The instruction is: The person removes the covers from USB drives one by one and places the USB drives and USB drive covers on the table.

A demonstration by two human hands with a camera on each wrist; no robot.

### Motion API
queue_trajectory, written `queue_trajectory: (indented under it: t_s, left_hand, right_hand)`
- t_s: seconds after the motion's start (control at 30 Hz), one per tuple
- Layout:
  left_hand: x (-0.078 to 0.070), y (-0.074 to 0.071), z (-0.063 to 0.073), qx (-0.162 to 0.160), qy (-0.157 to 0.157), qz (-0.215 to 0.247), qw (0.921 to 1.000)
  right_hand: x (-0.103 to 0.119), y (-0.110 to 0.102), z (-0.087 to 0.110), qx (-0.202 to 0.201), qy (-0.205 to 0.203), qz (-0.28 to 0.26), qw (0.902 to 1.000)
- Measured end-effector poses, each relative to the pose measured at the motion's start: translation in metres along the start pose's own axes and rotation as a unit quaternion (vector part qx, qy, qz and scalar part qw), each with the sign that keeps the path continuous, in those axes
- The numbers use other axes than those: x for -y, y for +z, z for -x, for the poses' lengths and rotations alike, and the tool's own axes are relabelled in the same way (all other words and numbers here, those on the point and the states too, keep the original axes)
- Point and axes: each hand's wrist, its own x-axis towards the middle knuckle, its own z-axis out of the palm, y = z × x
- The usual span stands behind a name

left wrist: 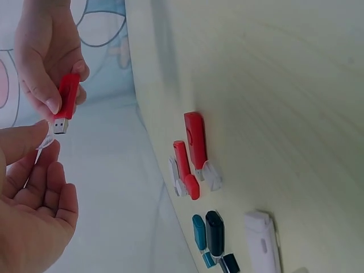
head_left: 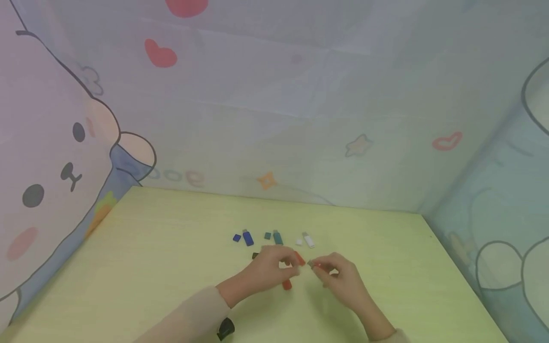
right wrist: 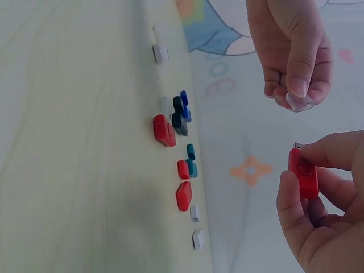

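Observation:
My right hand (head_left: 343, 278) pinches a red USB stick (right wrist: 305, 173), its metal plug bare and pointing toward the other hand. Between thumb and fingertips, my left hand (head_left: 272, 267) holds a small clear cap (right wrist: 300, 102). In the left wrist view the cap is close to the plug; whether they touch is hard to tell there, but the right wrist view shows a gap. Both hands are raised above the table. Beneath them lie another red USB stick (left wrist: 195, 139) beside a clear cap (left wrist: 212, 175), and a slimmer red one (left wrist: 181, 158) with its red cap (left wrist: 192, 186).
Farther back, blue (head_left: 248, 238), teal (head_left: 278, 237) and white (head_left: 309, 240) USB sticks lie with their caps beside them. A black stick (left wrist: 215, 233) and a larger white one (left wrist: 259, 242) are on the table (head_left: 171, 238). A printed cloth (head_left: 300, 119) hangs behind.

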Motion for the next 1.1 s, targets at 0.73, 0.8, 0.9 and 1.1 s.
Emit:
queue_trajectory:
  t_s: [0.73,0.8,0.9,1.1]
  left_hand:
    - [0.016,0.022,-0.023,0.002,-0.084,0.012,0.9964]
    - [0.016,0.025,-0.024,0.003,-0.093,0.006,0.9956]
    - [0.019,0.029,-0.026,0.006,-0.105,-0.007,0.9945]
    - [0.026,0.036,-0.029,0.007,-0.102,-0.027,0.9944]
  right_hand:
    - [-0.029,0.002,-0.018,-0.037,0.080,-0.039,0.9954]
    - [-0.032,0.001,-0.018,-0.029,0.080,-0.040,0.9956]
    - [-0.037,0.000,-0.019,-0.022,0.085,-0.041,0.9953]
    - [-0.043,0.002,-0.020,-0.041,0.128,-0.029,0.9905]
